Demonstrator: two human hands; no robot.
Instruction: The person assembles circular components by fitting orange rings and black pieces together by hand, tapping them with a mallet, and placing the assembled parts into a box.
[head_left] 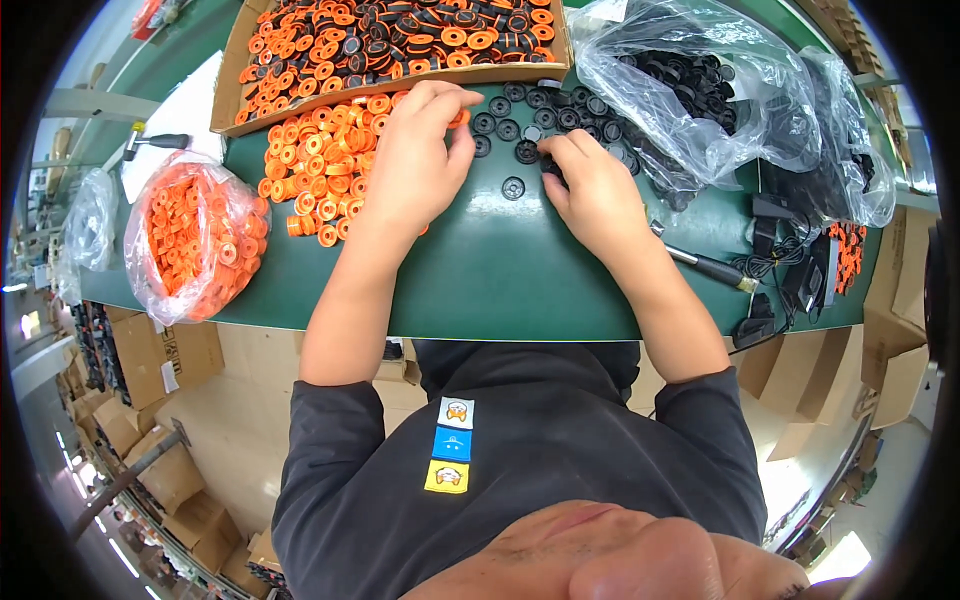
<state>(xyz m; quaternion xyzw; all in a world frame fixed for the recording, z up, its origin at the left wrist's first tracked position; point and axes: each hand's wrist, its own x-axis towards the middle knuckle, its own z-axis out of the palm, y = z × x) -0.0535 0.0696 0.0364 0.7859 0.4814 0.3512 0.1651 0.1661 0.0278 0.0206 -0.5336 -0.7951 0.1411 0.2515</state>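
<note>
Between the thumb and fingers of my left hand [422, 145] is a small orange wheel [460, 118], partly covered by the fingers. My right hand [594, 195] pinches a black wheel [551, 168], mostly hidden under its fingertips. Beside my left hand lies a heap of loose orange wheels [318, 160]. Loose black wheels [508, 130] spread out on the table around my right fingertips. One black wheel [513, 188] lies apart, nearer to me, between the two hands.
A cardboard box [400, 82] of orange-and-black wheels stands at the back. Clear bags hold orange wheels [190, 240] at left and black wheels [690, 85] at back right. A hammer [710, 268] and black cabled devices [790, 260] lie right on the green table [480, 290].
</note>
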